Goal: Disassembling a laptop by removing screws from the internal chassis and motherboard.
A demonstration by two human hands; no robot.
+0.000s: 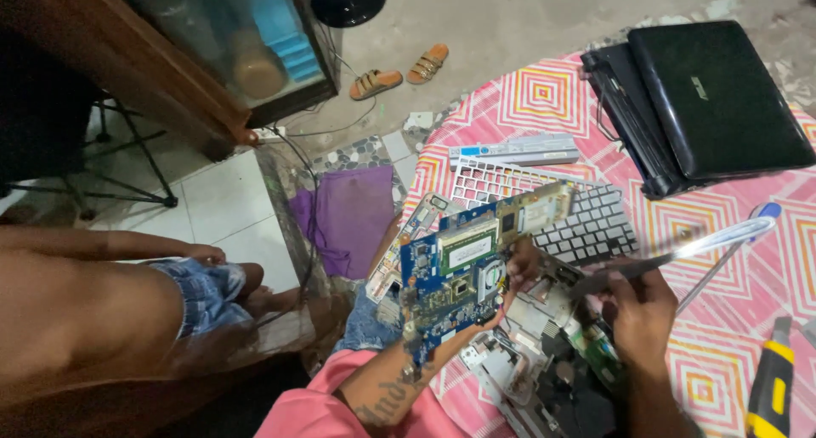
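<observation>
My left hand (515, 272) holds a blue laptop circuit board (463, 264) tilted up above the table, fingers gripping its right edge. My right hand (639, 306) grips a thin dark tool (671, 255), blurred, whose long tip points to the upper right. Below both hands lies an opened laptop base (544, 361) with dark and grey parts. A grey keyboard (591, 226) lies just behind the board.
A closed black laptop (722, 98) and a loose black frame sit at the table's back right. A white keyboard bezel (484, 179) and grey strip (518, 149) lie behind. A yellow-black screwdriver (772, 387) lies at right. Another person's legs (127, 302) sit at left.
</observation>
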